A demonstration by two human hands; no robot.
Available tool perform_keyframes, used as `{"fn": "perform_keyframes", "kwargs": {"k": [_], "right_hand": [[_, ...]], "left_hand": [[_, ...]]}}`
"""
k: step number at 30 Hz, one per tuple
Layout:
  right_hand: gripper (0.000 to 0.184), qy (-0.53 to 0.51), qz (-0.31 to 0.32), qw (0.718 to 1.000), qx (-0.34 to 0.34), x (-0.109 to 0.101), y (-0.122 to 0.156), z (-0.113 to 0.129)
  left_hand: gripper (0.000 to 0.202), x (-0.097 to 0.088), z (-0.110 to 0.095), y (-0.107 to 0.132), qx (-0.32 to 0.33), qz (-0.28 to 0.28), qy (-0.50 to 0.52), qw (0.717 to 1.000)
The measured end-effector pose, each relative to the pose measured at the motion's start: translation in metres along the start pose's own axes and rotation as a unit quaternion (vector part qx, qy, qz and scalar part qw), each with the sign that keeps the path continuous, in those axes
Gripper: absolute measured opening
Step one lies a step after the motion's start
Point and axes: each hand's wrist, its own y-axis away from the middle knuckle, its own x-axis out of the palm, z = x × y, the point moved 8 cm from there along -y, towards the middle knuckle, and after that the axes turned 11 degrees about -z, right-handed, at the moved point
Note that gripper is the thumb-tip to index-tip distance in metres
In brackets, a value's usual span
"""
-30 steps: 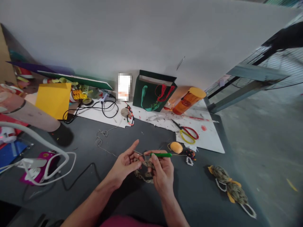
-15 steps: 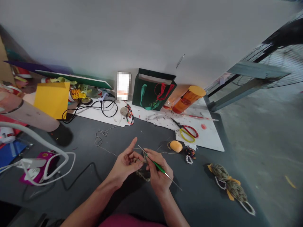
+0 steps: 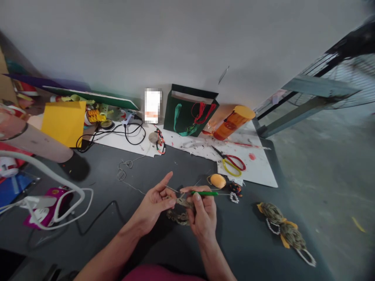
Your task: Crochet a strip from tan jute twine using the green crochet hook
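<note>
My right hand [image 3: 204, 212] grips a crochet hook [image 3: 206, 193] by its green handle, the shaft lying almost level. Its fingers also touch the edge of a grey-green crocheted piece [image 3: 179, 217], which forms a loop below both hands. My left hand [image 3: 158, 203] pinches the other side of that piece between thumb and fingers, its index finger stretched up. Thin grey yarn [image 3: 133, 186] runs from the left hand to a loose tangle on the table. Where the hook's tip meets the work, fingers partly hide it.
An orange yarn ball [image 3: 218, 181], scissors [image 3: 231, 164] and a beaded item [image 3: 234, 193] lie beyond my right hand. A braided piece [image 3: 283, 228] rests at the right edge. Behind stand a green bag [image 3: 189, 113] and an orange canister [image 3: 233, 123]; a white cable [image 3: 70, 187] curves at left.
My right hand has turned, bringing the crochet hook from a steep slant to nearly level. More of the crocheted loop shows now. My left hand has shifted only slightly.
</note>
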Motion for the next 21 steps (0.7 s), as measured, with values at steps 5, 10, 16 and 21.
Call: {"fn": "perform_keyframes", "kwargs": {"k": [5,10,16,21], "right_hand": [[0.023,-0.023,0.057,0.998,0.004,0.009,0.001,0.007],[0.014,0.015,0.124,0.992,-0.03,0.008,0.003,0.009],[0.008,0.069,0.162,0.98,-0.094,0.008,0.007,0.02],[0.009,0.141,0.195,0.94,-0.243,0.016,0.016,0.044]], "left_hand": [[0.075,-0.003,-0.002,0.0,0.013,0.003,-0.015,1.0],[0.074,-0.002,-0.006,0.003,0.033,0.015,-0.03,0.999],[0.073,0.001,-0.016,0.004,0.065,0.015,-0.066,0.996],[0.078,0.0,-0.026,0.006,0.109,-0.004,-0.125,0.986]]}}
